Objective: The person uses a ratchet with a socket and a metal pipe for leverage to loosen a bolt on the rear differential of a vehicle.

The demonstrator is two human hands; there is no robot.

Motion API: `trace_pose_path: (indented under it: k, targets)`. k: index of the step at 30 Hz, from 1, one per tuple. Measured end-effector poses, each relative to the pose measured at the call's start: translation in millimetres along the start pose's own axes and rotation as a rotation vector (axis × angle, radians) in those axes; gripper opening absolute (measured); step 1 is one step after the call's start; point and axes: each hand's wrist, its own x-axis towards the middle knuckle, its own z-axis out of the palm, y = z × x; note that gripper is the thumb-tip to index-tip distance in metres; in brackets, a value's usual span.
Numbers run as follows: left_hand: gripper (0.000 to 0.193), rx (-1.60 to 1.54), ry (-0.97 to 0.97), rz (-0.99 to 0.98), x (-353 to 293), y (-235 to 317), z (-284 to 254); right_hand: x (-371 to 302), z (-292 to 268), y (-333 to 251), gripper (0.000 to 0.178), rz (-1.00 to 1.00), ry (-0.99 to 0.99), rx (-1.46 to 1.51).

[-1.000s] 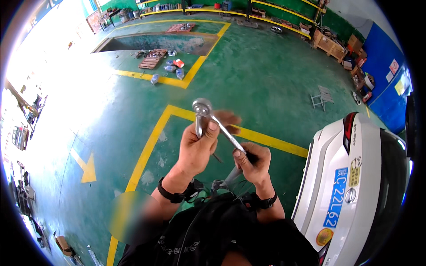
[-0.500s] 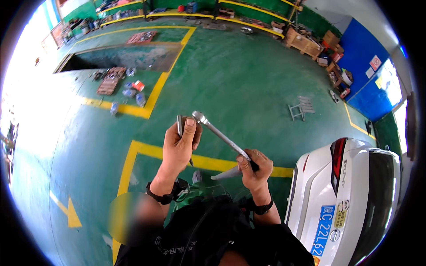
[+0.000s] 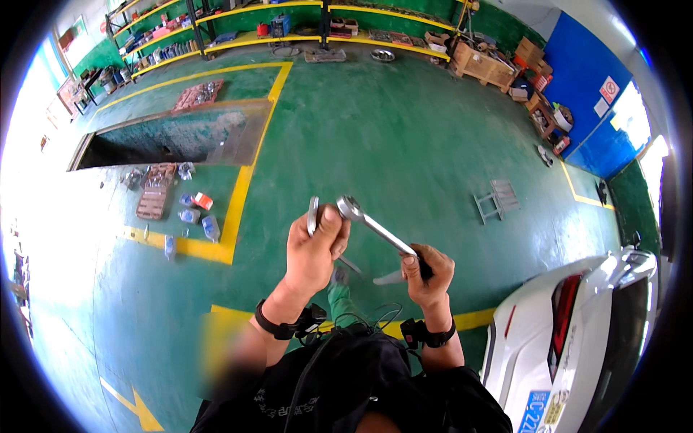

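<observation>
My left hand (image 3: pixel 310 249) is closed around a slim metal wrench (image 3: pixel 312 215); its flat end rises beside my thumb and its thin shank shows below my fingers. My right hand (image 3: pixel 429 274) grips a ratchet wrench (image 3: pixel 386 234) by its dark handle. The round silver head of the ratchet points up and left, close to my left fingertips; I cannot tell whether they touch it. A grey tapered piece (image 3: pixel 390 278) sticks out leftward beneath my right hand, its kind unclear.
A long floor pit (image 3: pixel 166 144) lies at the left. Near it are an open tool case (image 3: pixel 155 195) and several plastic bottles (image 3: pixel 211 229). A grey folding stool (image 3: pixel 498 200) stands at right, a white car (image 3: pixel 534 332) at lower right. Shelves (image 3: pixel 263 37) line the back.
The view has shifted, with the pit, stool and car now lower in it and more shelving showing. Both hands keep their tools, and the ratchet still slants between them.
</observation>
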Motion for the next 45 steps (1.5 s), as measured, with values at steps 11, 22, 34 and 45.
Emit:
trace_pose_path:
  k: [11,22,34,45]
  targets:
    - [0.021,0.729,0.046,0.249,301,0,-116,277,96,151,0.024,0.014,-0.119,-0.001]
    - [0.037,-0.349,-0.014,-0.428,610,-23,-258,551,232,267,0.026,0.011,-0.072,-0.022]
    - [0.054,0.124,-0.014,-0.438,965,-3,-395,870,379,390,0.024,-0.161,-0.119,-0.108]
    - [0.025,0.141,0.4,-0.514,1255,26,-551,1182,529,545,0.017,-0.095,-0.265,-0.023]
